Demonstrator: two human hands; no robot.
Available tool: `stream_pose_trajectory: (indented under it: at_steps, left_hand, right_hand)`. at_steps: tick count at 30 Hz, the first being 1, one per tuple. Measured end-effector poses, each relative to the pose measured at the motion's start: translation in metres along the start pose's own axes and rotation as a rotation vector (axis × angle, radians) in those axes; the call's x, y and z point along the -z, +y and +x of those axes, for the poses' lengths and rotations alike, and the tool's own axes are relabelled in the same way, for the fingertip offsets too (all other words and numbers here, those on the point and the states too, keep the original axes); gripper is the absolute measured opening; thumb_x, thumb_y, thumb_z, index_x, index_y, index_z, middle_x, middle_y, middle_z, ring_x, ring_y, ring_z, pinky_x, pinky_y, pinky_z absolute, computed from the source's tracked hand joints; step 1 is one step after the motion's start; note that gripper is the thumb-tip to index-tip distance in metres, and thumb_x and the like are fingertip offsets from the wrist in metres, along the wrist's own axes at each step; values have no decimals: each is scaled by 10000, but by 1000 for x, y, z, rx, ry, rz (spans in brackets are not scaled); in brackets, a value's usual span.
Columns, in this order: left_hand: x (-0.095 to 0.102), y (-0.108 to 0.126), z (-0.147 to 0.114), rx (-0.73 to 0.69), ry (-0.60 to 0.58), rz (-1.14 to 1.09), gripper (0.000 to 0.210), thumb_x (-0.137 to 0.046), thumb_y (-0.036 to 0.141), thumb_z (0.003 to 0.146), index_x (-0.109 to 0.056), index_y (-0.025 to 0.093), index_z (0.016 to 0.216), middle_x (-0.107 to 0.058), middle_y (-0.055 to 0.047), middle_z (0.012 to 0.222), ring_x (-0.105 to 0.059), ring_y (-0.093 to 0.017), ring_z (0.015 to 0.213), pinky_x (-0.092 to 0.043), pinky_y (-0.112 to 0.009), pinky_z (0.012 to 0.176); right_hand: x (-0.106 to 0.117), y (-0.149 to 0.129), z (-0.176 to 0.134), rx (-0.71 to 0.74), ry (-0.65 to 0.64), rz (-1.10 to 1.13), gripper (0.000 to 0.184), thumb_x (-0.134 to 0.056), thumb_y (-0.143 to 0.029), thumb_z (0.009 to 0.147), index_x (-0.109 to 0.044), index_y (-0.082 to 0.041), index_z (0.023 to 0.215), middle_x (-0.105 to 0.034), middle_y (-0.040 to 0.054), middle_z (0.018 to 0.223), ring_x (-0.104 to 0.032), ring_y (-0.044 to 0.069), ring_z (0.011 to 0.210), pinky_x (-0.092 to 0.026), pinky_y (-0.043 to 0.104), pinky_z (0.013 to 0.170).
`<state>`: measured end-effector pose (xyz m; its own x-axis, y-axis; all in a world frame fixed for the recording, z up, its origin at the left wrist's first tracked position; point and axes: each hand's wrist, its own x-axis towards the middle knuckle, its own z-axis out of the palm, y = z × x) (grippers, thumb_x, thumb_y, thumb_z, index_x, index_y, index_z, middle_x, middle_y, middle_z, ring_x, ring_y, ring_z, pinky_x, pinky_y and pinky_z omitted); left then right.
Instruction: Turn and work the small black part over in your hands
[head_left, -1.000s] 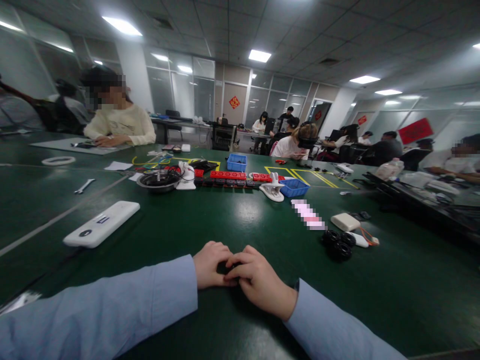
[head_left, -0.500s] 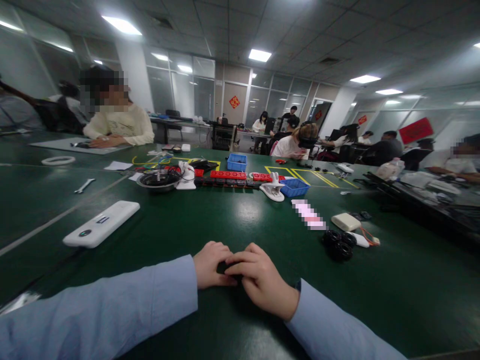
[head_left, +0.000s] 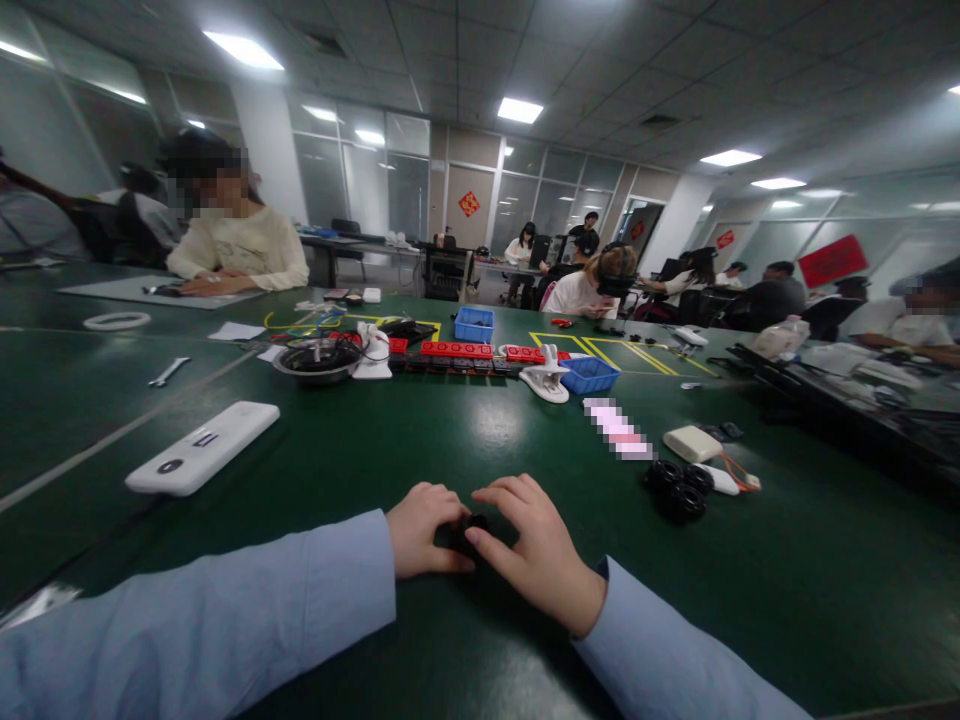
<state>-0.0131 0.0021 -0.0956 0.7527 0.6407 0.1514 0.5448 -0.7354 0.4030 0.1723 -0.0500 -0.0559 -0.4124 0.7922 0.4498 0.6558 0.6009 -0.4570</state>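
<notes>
Black part (head_left: 475, 522): one, at six o'clock on the desk (head_left: 337, 450), gripped by the left hand (head_left: 427, 530); the right hand (head_left: 541, 560), spread, beside it. From it, two blue baskets (head_left: 474, 333) stand at twelve and one o'clock, contents unclear.

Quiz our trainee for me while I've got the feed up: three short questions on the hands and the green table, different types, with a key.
1. Multiple choice. Where is the small black part?
A) Beside the wrench
B) Between the left hand and the right hand
C) On top of the long white case

2. True or false. The right hand has its thumb pressed against its fingertips.

3. Fill in the blank. The two small baskets beyond the hands are both coloured ____.

Key
1. B; it is partly hidden there.
2. False; a gap shows between thumb and fingers.
3. Blue.
</notes>
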Motion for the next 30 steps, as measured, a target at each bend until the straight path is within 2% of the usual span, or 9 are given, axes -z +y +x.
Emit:
stream_pose_trajectory:
  at_steps: [7, 18, 30]
  left_hand:
    - [-1, 1, 1, 3, 5, 29, 361, -667, 499, 690, -592, 171, 819, -599, 3, 779, -539, -189, 770, -352, -306, 682]
    - [1, 1, 1, -16, -13, 11, 407, -626, 526, 712, -606, 204, 959, -604, -5, 809, -539, -200, 784, -363, -316, 698]
    - [2, 1, 1, -23, -31, 19, 344, -618, 511, 717, -587, 189, 832, -593, 0, 808, -528, -192, 777, -364, -306, 697]
  right_hand:
    - [-4, -3, 0, -26, -114, -96, 205, -694, -235, 713, -623, -163, 891, -588, 49, 866, -492, 196, 823, -412, 345, 743]
    - [-3, -2, 0, -26, -161, -28, 214, -667, -166, 705, -594, -167, 906, -549, 42, 890, -466, 184, 840, -415, 321, 738]
    - [1, -3, 2, 71, -189, 97, 298, -548, -74, 694, -607, -177, 967, -600, 50, 944, -492, 180, 847, -412, 331, 779]
